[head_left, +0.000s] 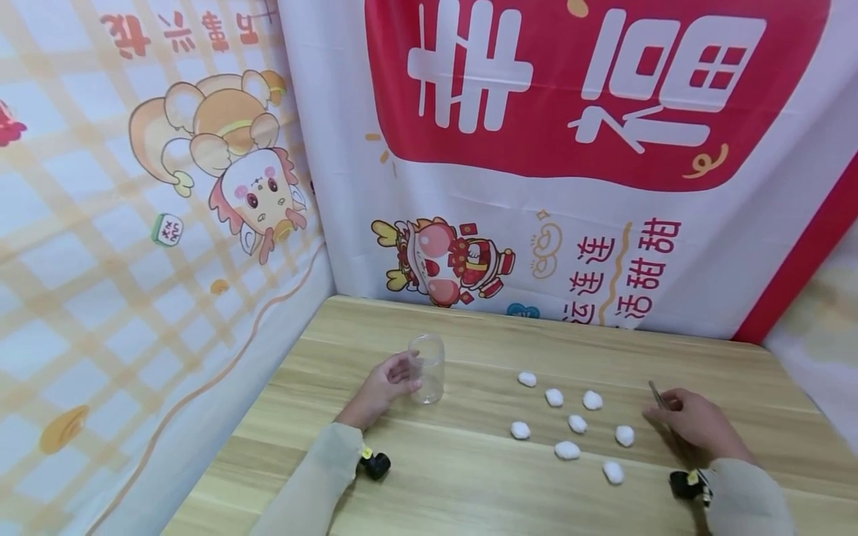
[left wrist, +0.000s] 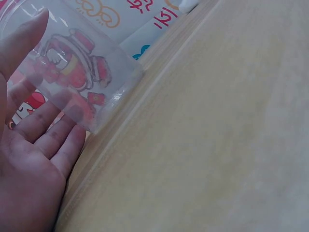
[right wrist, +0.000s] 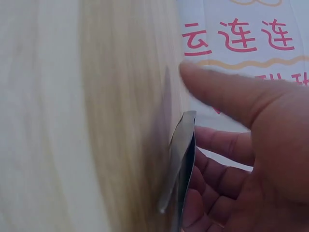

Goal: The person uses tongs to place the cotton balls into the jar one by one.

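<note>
A clear, see-through cup [head_left: 429,380] stands upright on the wooden table, left of the middle. My left hand [head_left: 395,376] holds it from the left side; in the left wrist view the thumb [left wrist: 29,36] lies across the near wall and the fingers [left wrist: 50,130] reach behind it. On the right, metal tweezers [right wrist: 183,150] are at the fingers of my right hand [head_left: 700,420]. In the right wrist view the thumb [right wrist: 217,89] stretches apart from the tweezers, while the other fingers sit close behind them. Several white, cotton-like balls [head_left: 577,424] lie between the hands.
The wood-grain table [head_left: 456,476] meets a printed cloth wall [head_left: 348,246] at the back and another printed cloth [head_left: 188,327] on the left. A small black wrist camera [head_left: 377,466] sits on the left sleeve, and a similar camera [head_left: 685,485] on the right.
</note>
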Tool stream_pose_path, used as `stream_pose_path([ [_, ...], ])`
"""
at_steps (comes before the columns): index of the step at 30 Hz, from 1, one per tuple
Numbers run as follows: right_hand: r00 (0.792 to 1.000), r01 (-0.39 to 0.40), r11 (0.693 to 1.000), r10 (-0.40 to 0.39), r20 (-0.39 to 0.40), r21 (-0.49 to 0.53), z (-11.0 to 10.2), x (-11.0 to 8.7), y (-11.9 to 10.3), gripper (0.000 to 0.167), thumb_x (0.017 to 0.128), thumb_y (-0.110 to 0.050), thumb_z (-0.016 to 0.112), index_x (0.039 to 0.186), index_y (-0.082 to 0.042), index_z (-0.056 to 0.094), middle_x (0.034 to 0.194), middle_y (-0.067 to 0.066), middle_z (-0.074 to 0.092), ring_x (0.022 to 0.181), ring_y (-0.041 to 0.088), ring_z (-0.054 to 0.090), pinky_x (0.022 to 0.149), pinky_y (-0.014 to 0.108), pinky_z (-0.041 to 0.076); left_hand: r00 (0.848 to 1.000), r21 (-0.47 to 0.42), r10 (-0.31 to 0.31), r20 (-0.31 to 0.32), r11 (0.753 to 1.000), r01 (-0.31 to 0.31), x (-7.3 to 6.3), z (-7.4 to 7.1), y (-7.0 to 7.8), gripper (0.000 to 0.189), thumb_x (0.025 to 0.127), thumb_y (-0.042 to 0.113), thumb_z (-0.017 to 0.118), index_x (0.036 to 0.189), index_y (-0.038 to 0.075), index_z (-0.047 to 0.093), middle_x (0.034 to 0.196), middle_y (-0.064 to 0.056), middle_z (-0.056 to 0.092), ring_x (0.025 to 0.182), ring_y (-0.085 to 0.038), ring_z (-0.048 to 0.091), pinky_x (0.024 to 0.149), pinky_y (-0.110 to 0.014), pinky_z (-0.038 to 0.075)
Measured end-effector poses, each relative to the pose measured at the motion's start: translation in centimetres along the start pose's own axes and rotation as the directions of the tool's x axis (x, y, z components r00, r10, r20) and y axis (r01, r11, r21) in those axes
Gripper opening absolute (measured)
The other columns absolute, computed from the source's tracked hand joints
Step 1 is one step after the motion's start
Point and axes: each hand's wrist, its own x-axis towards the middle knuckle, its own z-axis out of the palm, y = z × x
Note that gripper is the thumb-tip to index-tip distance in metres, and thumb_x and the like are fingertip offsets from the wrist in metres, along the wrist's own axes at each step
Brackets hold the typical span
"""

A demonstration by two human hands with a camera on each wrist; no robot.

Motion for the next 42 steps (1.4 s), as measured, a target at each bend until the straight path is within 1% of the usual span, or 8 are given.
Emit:
stream_pose_path([
  [7, 0.999, -0.015, 1.0, 0.014, -0.04, -0.018, 0.3, 0.0, 0.0, 0.073, 0.088, -0.047, 0.068, 0.123, 0.014, 0.05, 0.104, 0.027, 0.06, 0.095, 0.038, 0.056, 0.082, 0.058, 0.046, 1.0, -0.023, -0.002, -0.002, 1.0, 0.002, -0.3, 0.1, 0.1, 0.065, 0.085, 0.024, 0.077, 0.143, 0.017, 0.046, 0.139, -0.009, 0.051, 0.128, -0.025, 0.048, 0.106, -0.035, 0.04],
  [11, 0.997, 0.007, 1.0, -0.009, -0.074, -0.025, 0.4, -0.2, 0.0, 0.053, 0.091, -0.033, 0.068, 0.115, 0.013, 0.056, 0.097, 0.022, 0.061, 0.088, 0.035, 0.056, 0.077, 0.054, 0.047, 1.0, -0.032, -0.012, 0.004, 0.999, 0.012, -0.3, 0.1, 0.3, 0.066, 0.085, 0.026, 0.077, 0.143, 0.018, 0.046, 0.14, -0.008, 0.05, 0.129, -0.024, 0.047, 0.107, -0.036, 0.039],
  [14, 0.993, 0.048, 0.998, -0.051, -0.104, -0.033, 0.4, -0.4, 0.1, 0.038, 0.092, -0.025, 0.067, 0.106, 0.01, 0.061, 0.09, 0.018, 0.062, 0.083, 0.032, 0.056, 0.073, 0.052, 0.047, 1.0, -0.042, -0.008, 0.011, 0.999, 0.009, -0.2, 0.1, 0.2, 0.066, 0.085, 0.026, 0.077, 0.143, 0.018, 0.046, 0.141, -0.008, 0.05, 0.13, -0.024, 0.046, 0.108, -0.036, 0.037],
  [17, 0.991, 0.061, 0.998, -0.065, -0.118, -0.033, 0.4, -0.4, 0.1, 0.03, 0.092, -0.021, 0.066, 0.102, 0.007, 0.063, 0.087, 0.014, 0.062, 0.081, 0.03, 0.055, 0.071, 0.049, 0.046, 1.0, -0.049, -0.005, 0.01, 0.999, 0.005, -0.2, 0.0, 0.1, 0.064, 0.086, 0.023, 0.076, 0.143, 0.017, 0.046, 0.14, -0.009, 0.05, 0.13, -0.025, 0.045, 0.108, -0.037, 0.037],
  [24, 0.993, 0.058, 0.998, -0.058, -0.104, 0.0, 0.2, -0.5, 0.3, 0.027, 0.092, -0.019, 0.064, 0.101, 0.006, 0.063, 0.086, 0.012, 0.061, 0.078, 0.027, 0.054, 0.064, 0.04, 0.045, 1.0, -0.054, -0.017, 0.003, 0.998, 0.017, -0.4, 0.1, 0.2, 0.06, 0.088, 0.016, 0.073, 0.142, 0.016, 0.047, 0.141, -0.008, 0.05, 0.131, -0.024, 0.045, 0.108, -0.036, 0.037],
  [29, 0.991, 0.064, 0.998, -0.061, -0.118, 0.02, -0.2, -0.8, 0.4, 0.027, 0.093, -0.02, 0.061, 0.101, 0.005, 0.064, 0.087, 0.013, 0.062, 0.08, 0.029, 0.055, 0.066, 0.042, 0.045, 1.0, -0.053, -0.008, 0.006, 0.999, 0.008, -0.3, 0.1, 0.3, 0.06, 0.088, 0.017, 0.073, 0.142, 0.017, 0.047, 0.14, -0.008, 0.05, 0.131, -0.024, 0.045, 0.108, -0.036, 0.037],
  [36, 0.994, 0.049, 0.988, -0.034, -0.103, 0.146, -0.6, -1.4, 0.6, 0.039, 0.098, -0.028, 0.056, 0.114, 0.008, 0.059, 0.102, 0.022, 0.061, 0.092, 0.035, 0.053, 0.075, 0.048, 0.045, 1.0, -0.032, -0.001, 0.006, 0.999, 0.001, -0.2, 0.1, 0.4, 0.061, 0.088, 0.021, 0.074, 0.142, 0.016, 0.047, 0.139, -0.009, 0.051, 0.129, -0.025, 0.047, 0.107, -0.036, 0.039],
  [42, 0.993, 0.073, 0.972, -0.05, -0.109, 0.225, -0.9, -1.4, 1.0, 0.048, 0.102, -0.032, 0.048, 0.124, 0.011, 0.052, 0.108, 0.023, 0.059, 0.095, 0.033, 0.054, 0.071, 0.038, 0.047, 1.0, -0.039, -0.006, 0.008, 0.999, 0.007, -0.2, 0.1, 0.4, 0.061, 0.087, 0.023, 0.074, 0.142, 0.017, 0.048, 0.139, -0.007, 0.052, 0.127, -0.023, 0.049, 0.106, -0.033, 0.04],
])
